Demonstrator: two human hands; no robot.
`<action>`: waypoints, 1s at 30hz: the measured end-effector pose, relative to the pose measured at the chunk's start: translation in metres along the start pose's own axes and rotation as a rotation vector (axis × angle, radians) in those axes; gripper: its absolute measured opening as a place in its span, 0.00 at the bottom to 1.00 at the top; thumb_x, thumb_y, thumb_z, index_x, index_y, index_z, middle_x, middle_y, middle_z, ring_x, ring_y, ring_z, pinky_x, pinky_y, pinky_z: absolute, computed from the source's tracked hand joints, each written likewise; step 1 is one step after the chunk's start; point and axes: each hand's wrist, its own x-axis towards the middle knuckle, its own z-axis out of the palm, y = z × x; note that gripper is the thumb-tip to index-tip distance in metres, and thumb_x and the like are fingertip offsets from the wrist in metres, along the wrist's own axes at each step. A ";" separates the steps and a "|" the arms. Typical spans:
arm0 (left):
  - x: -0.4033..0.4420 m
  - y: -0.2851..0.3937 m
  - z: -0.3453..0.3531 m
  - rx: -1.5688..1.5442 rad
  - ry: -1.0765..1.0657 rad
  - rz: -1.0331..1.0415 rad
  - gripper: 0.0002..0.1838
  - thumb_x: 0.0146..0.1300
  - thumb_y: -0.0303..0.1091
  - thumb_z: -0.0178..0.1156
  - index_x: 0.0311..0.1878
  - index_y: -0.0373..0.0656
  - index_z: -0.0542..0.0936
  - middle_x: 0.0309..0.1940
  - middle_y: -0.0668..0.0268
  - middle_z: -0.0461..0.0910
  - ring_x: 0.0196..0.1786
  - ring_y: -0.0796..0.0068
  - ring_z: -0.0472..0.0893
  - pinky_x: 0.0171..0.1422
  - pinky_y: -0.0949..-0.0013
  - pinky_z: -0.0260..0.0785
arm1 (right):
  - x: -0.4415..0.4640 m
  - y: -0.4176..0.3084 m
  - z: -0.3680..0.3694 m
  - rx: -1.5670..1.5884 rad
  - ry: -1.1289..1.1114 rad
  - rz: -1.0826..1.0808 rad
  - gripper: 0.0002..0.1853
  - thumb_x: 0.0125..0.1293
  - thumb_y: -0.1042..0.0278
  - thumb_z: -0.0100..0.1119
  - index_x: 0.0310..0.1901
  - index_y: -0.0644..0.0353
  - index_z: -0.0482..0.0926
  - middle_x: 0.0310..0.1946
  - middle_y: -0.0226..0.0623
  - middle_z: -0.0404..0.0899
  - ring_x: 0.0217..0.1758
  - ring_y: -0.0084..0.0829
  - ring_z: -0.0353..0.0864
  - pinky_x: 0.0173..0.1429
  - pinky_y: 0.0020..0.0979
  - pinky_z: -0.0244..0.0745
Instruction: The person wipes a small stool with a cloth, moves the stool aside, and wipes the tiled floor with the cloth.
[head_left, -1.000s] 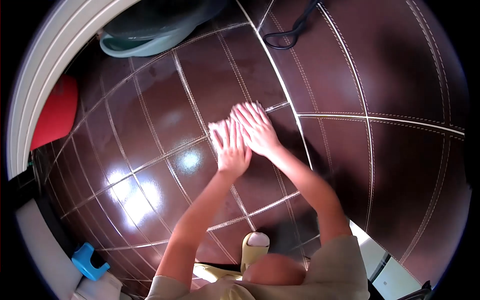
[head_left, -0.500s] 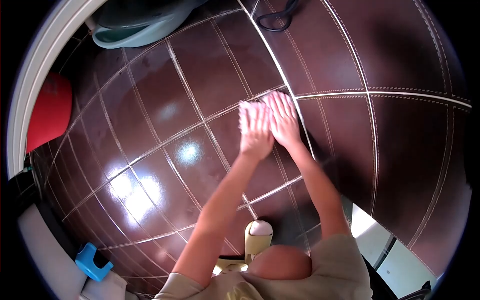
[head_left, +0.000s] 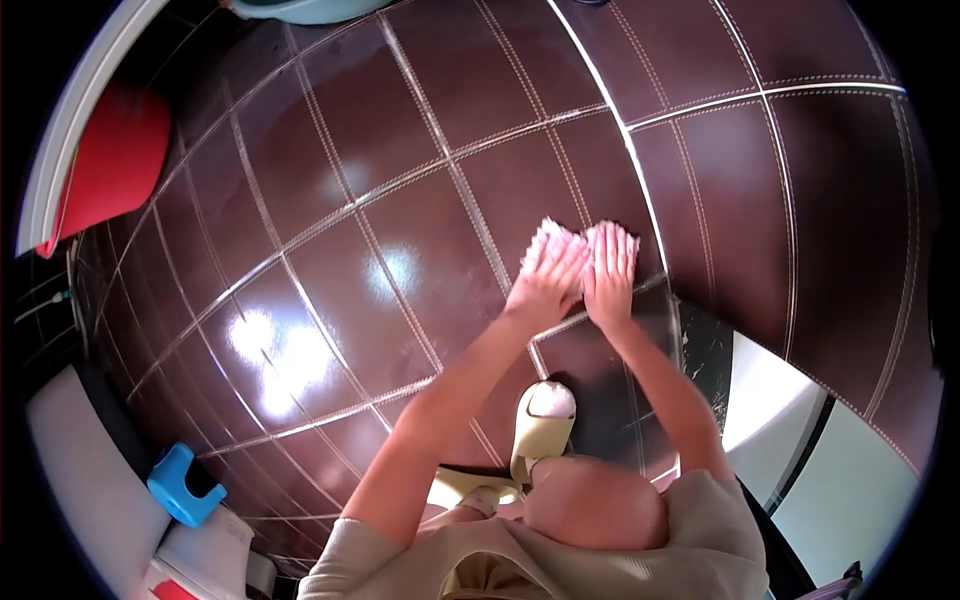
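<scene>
A pink, fluffy cloth lies on the dark brown tiled floor, close to the white line where floor and wall meet. My left hand presses on it with fingers stretched out flat. Beside it, my right hand also lies flat on the cloth, nearer the wall. Both hands touch the cloth from above and cover much of it. Its edge shows past the fingertips.
Brown tiled wall rises at the right. A red container stands at the far left, and a pale blue-green basin at the top. A blue plastic object sits lower left. My slippered foot is just below my hands.
Both hands have slid toward my body along the wall base, pulling the cloth with them. The view has shifted too, so the basin is mostly out of the picture.
</scene>
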 end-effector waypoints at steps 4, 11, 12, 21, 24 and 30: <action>-0.009 -0.049 -0.020 0.095 0.089 -0.163 0.40 0.61 0.55 0.53 0.72 0.46 0.58 0.73 0.64 0.56 0.77 0.62 0.50 0.78 0.43 0.32 | 0.055 -0.026 0.013 0.011 0.015 -0.149 0.30 0.72 0.56 0.37 0.72 0.62 0.52 0.74 0.42 0.50 0.78 0.43 0.45 0.78 0.45 0.37; -0.102 -0.111 -0.042 0.077 0.209 -0.453 0.38 0.64 0.51 0.48 0.74 0.42 0.53 0.75 0.58 0.48 0.77 0.53 0.44 0.76 0.39 0.31 | 0.071 -0.144 0.029 0.043 -0.022 -0.368 0.32 0.70 0.55 0.42 0.72 0.60 0.53 0.74 0.39 0.51 0.78 0.39 0.45 0.79 0.45 0.36; -0.123 -0.105 -0.042 0.084 0.179 -0.510 0.38 0.64 0.50 0.47 0.73 0.40 0.53 0.75 0.56 0.47 0.77 0.51 0.43 0.76 0.37 0.28 | 0.059 -0.161 0.028 0.072 -0.055 -0.402 0.32 0.70 0.55 0.42 0.72 0.60 0.54 0.74 0.39 0.51 0.78 0.39 0.45 0.79 0.45 0.36; -0.321 0.044 0.017 -0.051 -0.114 -0.783 0.42 0.61 0.51 0.51 0.69 0.27 0.56 0.72 0.43 0.49 0.76 0.42 0.42 0.73 0.30 0.29 | -0.085 -0.220 0.027 -0.025 -0.276 -1.150 0.35 0.69 0.44 0.38 0.71 0.59 0.57 0.73 0.37 0.54 0.78 0.35 0.46 0.80 0.44 0.31; -0.320 0.038 0.013 -0.020 -0.142 -0.776 0.43 0.61 0.52 0.52 0.69 0.27 0.56 0.72 0.44 0.51 0.76 0.42 0.45 0.73 0.30 0.31 | -0.070 -0.226 0.028 -0.098 -0.330 -1.303 0.35 0.68 0.45 0.40 0.71 0.59 0.57 0.73 0.36 0.55 0.78 0.35 0.46 0.80 0.44 0.31; -0.302 -0.058 -0.028 0.105 0.159 -0.940 0.39 0.66 0.48 0.46 0.72 0.31 0.50 0.75 0.49 0.45 0.77 0.44 0.41 0.74 0.33 0.27 | 0.023 -0.300 0.035 0.186 -0.213 -1.168 0.32 0.67 0.53 0.45 0.70 0.59 0.59 0.72 0.38 0.57 0.77 0.37 0.49 0.79 0.45 0.36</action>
